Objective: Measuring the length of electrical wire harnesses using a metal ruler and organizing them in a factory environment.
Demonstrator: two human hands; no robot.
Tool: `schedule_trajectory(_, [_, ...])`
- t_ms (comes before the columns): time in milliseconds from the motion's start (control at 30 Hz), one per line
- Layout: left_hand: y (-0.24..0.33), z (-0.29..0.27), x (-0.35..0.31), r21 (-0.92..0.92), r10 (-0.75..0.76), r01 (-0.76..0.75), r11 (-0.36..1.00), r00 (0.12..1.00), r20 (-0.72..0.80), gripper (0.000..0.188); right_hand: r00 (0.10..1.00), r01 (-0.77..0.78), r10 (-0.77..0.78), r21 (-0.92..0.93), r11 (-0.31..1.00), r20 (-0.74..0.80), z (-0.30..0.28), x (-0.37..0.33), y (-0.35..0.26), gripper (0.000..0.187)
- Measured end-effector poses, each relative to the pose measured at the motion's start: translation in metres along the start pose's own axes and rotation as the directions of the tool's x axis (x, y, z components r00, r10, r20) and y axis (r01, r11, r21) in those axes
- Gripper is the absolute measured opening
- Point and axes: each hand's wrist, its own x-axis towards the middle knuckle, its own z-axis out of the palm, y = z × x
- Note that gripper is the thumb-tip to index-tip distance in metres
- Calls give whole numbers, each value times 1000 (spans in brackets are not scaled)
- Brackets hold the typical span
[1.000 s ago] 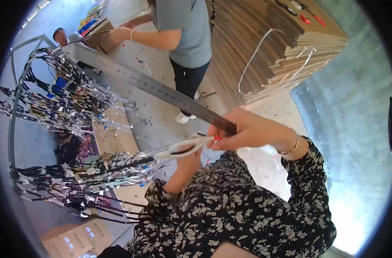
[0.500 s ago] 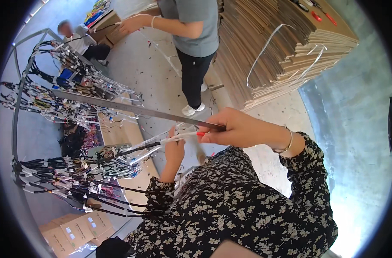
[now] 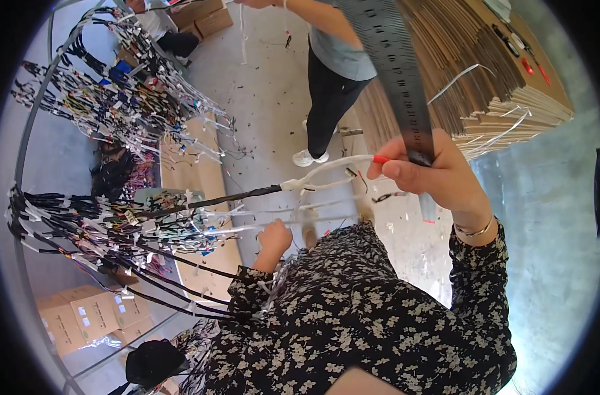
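Observation:
My right hand [image 3: 435, 170] is closed around the lower end of a steel ruler [image 3: 395, 72], which stands up and tilts away to the left. Between its thumb and fingers it also pinches the red tip [image 3: 380, 159] of a white wire. That wire branches from a black-wrapped cable [image 3: 237, 196] stretching left to the hanging wire harnesses [image 3: 82, 224]. My left hand [image 3: 275, 237] is lower, below the cable and apart from it, its fingers curled. What it holds, if anything, is hidden. Pale wires [image 3: 300, 222] run just above it.
A metal rack frame [image 3: 30, 131] bearing more harnesses [image 3: 135, 99] stands on the left. Flattened cardboard [image 3: 458, 85] is stacked at the far right, with cutting tools [image 3: 527, 62] on top. A person in grey [image 3: 339, 59] stands ahead; another sits far left. Boxes [image 3: 96, 316] lie lower left.
My right hand has moved right and up, swinging the ruler from nearly level to upright, with the red-tipped wire still pinched. My left hand has come away from the wires and dropped lower.

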Motion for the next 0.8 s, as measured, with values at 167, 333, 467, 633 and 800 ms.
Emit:
schedule_trajectory(167, [-2,14,-2,105,235,-210,972,892,-387,54,999,-30,29,81,996,13,-1,-8,-3,19])
schedule_trajectory(333, [14,2,11,32,255,-290,957,780,-571,68,996,-12,20,87,996,-92,0,-21,-14,19])
schedule_trajectory(467, [23,-12,20,145,288,-252,957,745,-602,59,991,25,-15,78,997,-131,3,-31,-25,17])
schedule_trajectory(633, [34,-29,15,74,312,-304,950,895,-320,26,991,-29,24,-31,999,-133,5,-24,-11,17])
schedule_trajectory(800, [63,-15,-33,-257,543,-563,785,826,-150,28,998,-69,69,-31,997,1,11,28,45,19])
